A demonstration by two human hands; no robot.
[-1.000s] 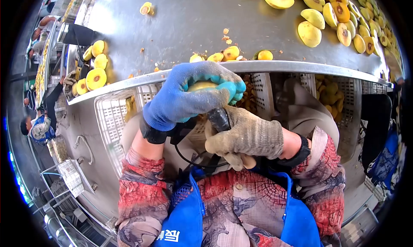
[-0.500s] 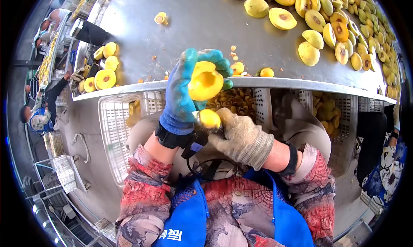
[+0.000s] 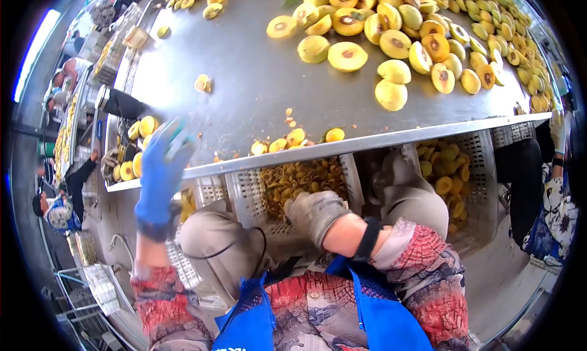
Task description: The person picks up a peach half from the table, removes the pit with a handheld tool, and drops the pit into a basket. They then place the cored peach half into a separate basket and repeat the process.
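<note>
My left hand (image 3: 164, 173), in a blue and teal glove, is raised at the left end of the metal table (image 3: 244, 100). Its fingers look stretched out, though motion blurs them, and no fruit shows in the hand. Close beside it are several yellow peach halves (image 3: 147, 126), partly hidden by the glove. In a worn beige glove, my right hand (image 3: 317, 216) is closed above my lap, in front of a white crate (image 3: 244, 198) of peach scraps (image 3: 306, 183). Whatever its fingers hold is hidden.
Many cut peaches (image 3: 394, 43) are heaped on the table's far right. Small scraps lie along the metal front edge (image 3: 342, 148). Under the table at right stands another crate (image 3: 480, 167) with peach pieces. A co-worker's arm (image 3: 556, 180) is at far right; other people work at left.
My left hand has swung left, away from my right hand; the peach half it held no longer shows in it. My right hand has lowered slightly. The view has shifted.
</note>
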